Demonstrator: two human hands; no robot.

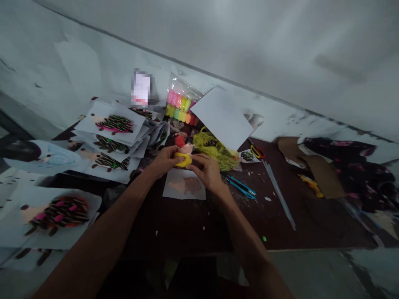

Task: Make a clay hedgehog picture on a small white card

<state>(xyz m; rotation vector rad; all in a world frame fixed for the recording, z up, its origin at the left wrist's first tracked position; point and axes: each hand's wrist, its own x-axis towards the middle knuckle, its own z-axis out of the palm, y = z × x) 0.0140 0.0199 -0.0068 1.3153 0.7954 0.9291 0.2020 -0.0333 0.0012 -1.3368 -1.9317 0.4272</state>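
A yellow lump (pixel 183 160), maybe clay, is pinched between my two hands above the dark table. My left hand (pixel 166 160) grips its left side with thumb and fingers. On its right side, my right hand (pixel 207 169) holds it with bent fingers. Just below them lies a paper with a brown hedgehog drawing (pixel 190 185). Behind the hands are a red piece (pixel 179 140) and a pale pink piece (pixel 187 148). A yellow-green net bag (pixel 220 154) sits right behind my right hand.
Stacked hedgehog pictures (pixel 114 123) rise at the left. Behind are a bag of coloured clay (pixel 182 106) and a white sheet (pixel 222 118). Rightward lie a blue cutter (pixel 241 187), scissors (pixel 257 152), clear sticks (pixel 280 195), a yellow tool (pixel 311 185) and dark cloth (pixel 358 172).
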